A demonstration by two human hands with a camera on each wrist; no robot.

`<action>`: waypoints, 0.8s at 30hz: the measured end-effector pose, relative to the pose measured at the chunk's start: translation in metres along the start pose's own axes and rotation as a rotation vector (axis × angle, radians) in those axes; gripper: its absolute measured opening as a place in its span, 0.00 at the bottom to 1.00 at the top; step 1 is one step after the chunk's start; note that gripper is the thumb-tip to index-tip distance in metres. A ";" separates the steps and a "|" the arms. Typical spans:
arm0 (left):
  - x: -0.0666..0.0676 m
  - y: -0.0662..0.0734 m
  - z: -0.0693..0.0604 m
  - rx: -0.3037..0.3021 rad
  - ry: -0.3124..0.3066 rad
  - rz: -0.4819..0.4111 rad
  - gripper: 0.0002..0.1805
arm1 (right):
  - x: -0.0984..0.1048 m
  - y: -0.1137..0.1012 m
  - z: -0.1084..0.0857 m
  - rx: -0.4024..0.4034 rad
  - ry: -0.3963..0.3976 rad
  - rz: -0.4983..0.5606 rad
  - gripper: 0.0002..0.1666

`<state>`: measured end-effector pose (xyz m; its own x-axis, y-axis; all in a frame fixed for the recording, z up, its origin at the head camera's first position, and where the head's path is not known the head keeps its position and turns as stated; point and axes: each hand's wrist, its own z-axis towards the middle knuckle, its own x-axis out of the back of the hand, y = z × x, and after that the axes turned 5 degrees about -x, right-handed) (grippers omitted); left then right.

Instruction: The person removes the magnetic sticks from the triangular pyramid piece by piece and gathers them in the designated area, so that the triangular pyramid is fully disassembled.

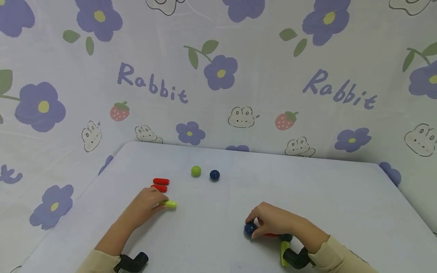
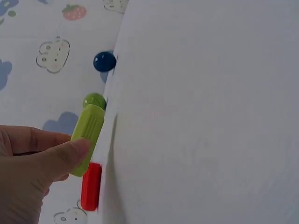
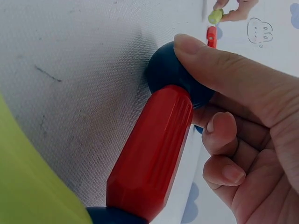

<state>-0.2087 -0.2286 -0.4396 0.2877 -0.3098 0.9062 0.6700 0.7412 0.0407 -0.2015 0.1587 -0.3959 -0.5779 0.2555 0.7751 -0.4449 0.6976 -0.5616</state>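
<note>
My left hand (image 1: 145,206) pinches a yellow-green stick (image 2: 88,137) between thumb and fingers, beside two red sticks (image 1: 161,181). At the right, my right hand (image 1: 278,221) grips a dark blue ball (image 1: 250,229) between thumb and forefinger. In the right wrist view, that ball (image 3: 170,72) touches one end of a red stick (image 3: 152,154). The stick's other end meets a second blue ball (image 3: 117,216), partly out of frame. A yellow-green stick (image 1: 284,254) lies by that second ball, partly hidden by the right wrist's black camera mount.
A green ball (image 1: 196,171) and another dark blue ball (image 1: 214,175) rest side by side toward the back of the white table (image 1: 218,242). Behind the table hangs a cloth (image 1: 266,76) printed with flowers and rabbits. Black camera mounts sit on both wrists.
</note>
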 end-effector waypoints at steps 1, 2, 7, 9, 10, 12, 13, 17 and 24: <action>0.000 -0.005 -0.003 0.010 0.006 0.009 0.14 | 0.000 0.000 0.000 -0.003 -0.001 0.000 0.21; 0.000 -0.009 -0.005 0.024 0.009 0.014 0.14 | 0.000 0.000 0.000 -0.004 -0.002 0.002 0.21; -0.002 -0.026 -0.012 0.038 0.026 0.022 0.15 | 0.000 0.000 -0.001 -0.005 -0.003 0.001 0.21; -0.003 -0.031 -0.012 0.029 0.033 0.027 0.15 | 0.000 0.000 -0.001 -0.004 -0.003 0.003 0.21; -0.004 -0.033 -0.011 0.028 0.035 0.027 0.15 | 0.000 0.000 -0.001 -0.004 -0.004 0.005 0.21; -0.005 -0.036 -0.010 0.034 0.034 0.020 0.15 | 0.000 0.001 -0.001 0.001 -0.004 0.008 0.21; -0.006 -0.037 -0.010 0.038 0.030 0.017 0.15 | 0.000 0.001 -0.001 0.000 -0.004 0.010 0.21; -0.005 -0.040 -0.008 0.058 -0.001 -0.002 0.14 | 0.000 0.001 -0.001 -0.001 -0.002 0.012 0.21; -0.001 -0.046 -0.007 0.101 -0.043 -0.022 0.13 | -0.001 0.003 -0.001 -0.001 0.008 0.016 0.22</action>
<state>-0.2350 -0.2665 -0.4457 0.2427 -0.3030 0.9216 0.6031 0.7912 0.1013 -0.2014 0.1608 -0.3979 -0.5793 0.2717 0.7685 -0.4350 0.6942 -0.5734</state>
